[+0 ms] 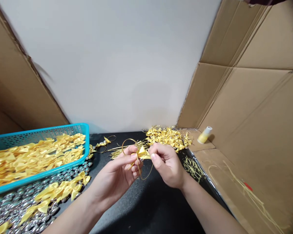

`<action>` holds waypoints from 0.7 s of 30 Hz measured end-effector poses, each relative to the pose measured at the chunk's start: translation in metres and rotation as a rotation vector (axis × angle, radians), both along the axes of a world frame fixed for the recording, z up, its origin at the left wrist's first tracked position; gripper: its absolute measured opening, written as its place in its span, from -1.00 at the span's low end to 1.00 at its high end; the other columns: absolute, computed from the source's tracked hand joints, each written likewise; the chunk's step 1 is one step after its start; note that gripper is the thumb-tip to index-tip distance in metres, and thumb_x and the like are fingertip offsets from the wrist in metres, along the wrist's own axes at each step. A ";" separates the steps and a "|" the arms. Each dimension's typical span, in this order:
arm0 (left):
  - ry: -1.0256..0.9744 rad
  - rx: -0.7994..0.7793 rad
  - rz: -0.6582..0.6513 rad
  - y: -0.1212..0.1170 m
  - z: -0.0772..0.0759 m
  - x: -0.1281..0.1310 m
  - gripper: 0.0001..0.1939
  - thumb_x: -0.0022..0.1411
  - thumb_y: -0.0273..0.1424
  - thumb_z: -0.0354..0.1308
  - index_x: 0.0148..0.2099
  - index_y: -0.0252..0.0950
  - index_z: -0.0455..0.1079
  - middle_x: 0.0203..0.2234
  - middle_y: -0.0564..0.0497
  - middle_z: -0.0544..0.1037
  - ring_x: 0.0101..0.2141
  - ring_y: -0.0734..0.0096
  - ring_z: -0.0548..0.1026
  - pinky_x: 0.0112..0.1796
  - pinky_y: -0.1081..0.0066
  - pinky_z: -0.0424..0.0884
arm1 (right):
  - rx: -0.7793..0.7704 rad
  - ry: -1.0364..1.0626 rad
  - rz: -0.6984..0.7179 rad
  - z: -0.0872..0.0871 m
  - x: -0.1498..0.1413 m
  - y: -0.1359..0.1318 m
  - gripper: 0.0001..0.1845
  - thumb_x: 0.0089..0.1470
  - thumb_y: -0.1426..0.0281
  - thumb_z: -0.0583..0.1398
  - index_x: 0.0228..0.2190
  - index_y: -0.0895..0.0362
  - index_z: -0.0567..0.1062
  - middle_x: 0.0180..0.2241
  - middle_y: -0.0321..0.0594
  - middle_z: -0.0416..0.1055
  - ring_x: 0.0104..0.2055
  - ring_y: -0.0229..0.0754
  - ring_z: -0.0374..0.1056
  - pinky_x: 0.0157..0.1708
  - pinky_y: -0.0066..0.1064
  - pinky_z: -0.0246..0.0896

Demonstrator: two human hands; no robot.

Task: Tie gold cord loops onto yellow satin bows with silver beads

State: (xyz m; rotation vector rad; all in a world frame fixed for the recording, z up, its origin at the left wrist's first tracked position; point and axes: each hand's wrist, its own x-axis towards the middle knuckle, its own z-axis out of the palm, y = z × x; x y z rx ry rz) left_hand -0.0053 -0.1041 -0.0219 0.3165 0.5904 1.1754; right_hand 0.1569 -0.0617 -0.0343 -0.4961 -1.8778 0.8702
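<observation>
Both hands meet over the black table (127, 208). Between them is a small yellow ribbon bow (143, 152) with a looped gold cord (126, 143) around it. My left hand (123, 169) pinches the bow and cord between thumb and fingers. My right hand (167, 165) is closed on the bow's right end, the fingers curled in. One cord loop rises above the left fingers and another hangs below the bow. A shiny bit shows under the bow, mostly hidden by the fingers.
At left, a turquoise basket (87, 143) holds yellow bows (39, 159); silver beads (26, 201) and more bows lie before it. Behind my hands are gold cords (127, 150) and a pile of finished-looking bows (168, 136). A thread spool (204, 135) stands right, by cardboard walls (258, 113).
</observation>
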 end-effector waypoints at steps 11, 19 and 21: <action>0.094 0.004 0.076 0.000 0.002 0.004 -0.74 -0.15 -0.70 0.38 -0.40 -0.32 0.51 -0.58 0.06 0.51 -0.58 0.55 0.49 -0.55 0.63 0.49 | 0.040 -0.029 -0.046 0.007 -0.001 -0.006 -0.75 0.10 0.48 0.05 -0.59 0.08 0.15 -0.64 -0.46 0.00 -0.62 -0.39 -0.05 -0.63 -0.49 -0.12; 0.115 -0.003 0.069 -0.001 0.001 0.004 -0.77 -0.06 -0.71 0.32 -0.39 -0.31 0.48 -0.58 0.07 0.50 -0.57 0.56 0.49 -0.53 0.62 0.49 | 0.014 -0.036 -0.049 0.004 -0.002 -0.005 -0.76 0.12 0.43 0.04 -0.58 0.08 0.18 -0.64 -0.45 0.03 -0.62 -0.37 -0.04 -0.61 -0.47 -0.11; 0.115 0.013 0.082 -0.001 0.000 0.003 -0.77 -0.07 -0.70 0.33 -0.38 -0.31 0.48 -0.55 0.08 0.50 -0.56 0.56 0.49 -0.52 0.62 0.49 | -0.018 -0.025 -0.039 0.002 -0.002 -0.004 -0.76 0.14 0.41 0.04 -0.57 0.08 0.19 -0.63 -0.44 0.04 -0.61 -0.36 -0.04 -0.60 -0.46 -0.10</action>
